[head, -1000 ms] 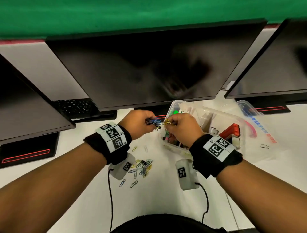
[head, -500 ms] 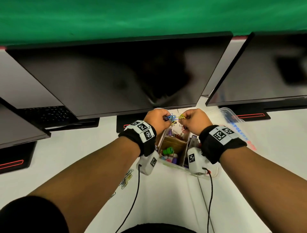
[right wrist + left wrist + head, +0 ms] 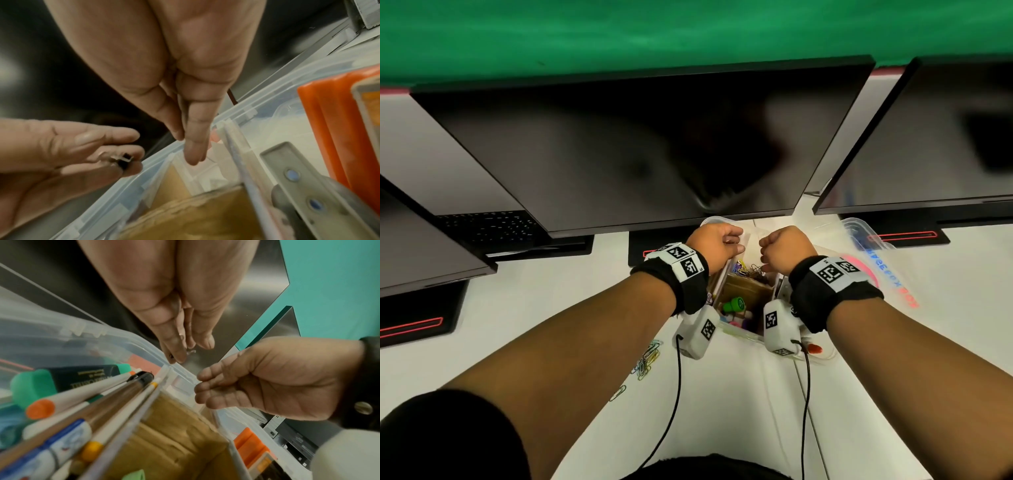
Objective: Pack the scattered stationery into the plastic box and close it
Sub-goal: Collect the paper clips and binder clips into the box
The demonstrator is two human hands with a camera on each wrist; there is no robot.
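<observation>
The clear plastic box (image 3: 741, 335) stands open under both hands, its lid (image 3: 887, 270) lying flat to the right. A bunch of coloured paper clips (image 3: 748, 269) lies in the middle compartment on brown card. My left hand (image 3: 736, 245) hovers over the box's far rim (image 3: 131, 340) and pinches a small black clip (image 3: 124, 160) at its fingertips. My right hand (image 3: 765, 255) hangs beside it with fingers (image 3: 193, 151) pointing down, holding nothing. Several loose paper clips (image 3: 649, 358) lie on the table left of the box.
Pens and markers (image 3: 82, 402) fill the left compartment, and an orange stapler (image 3: 337, 129) lies in the right one. A green stamp (image 3: 736, 304) sits near the front. Three dark monitors (image 3: 619, 150) overhang the white table just behind the box. A keyboard (image 3: 486, 228) lies at the back left.
Both hands carried a bunch of paper clips from the table to above the box. The bunch now lies in the middle compartment and the hands have parted.
</observation>
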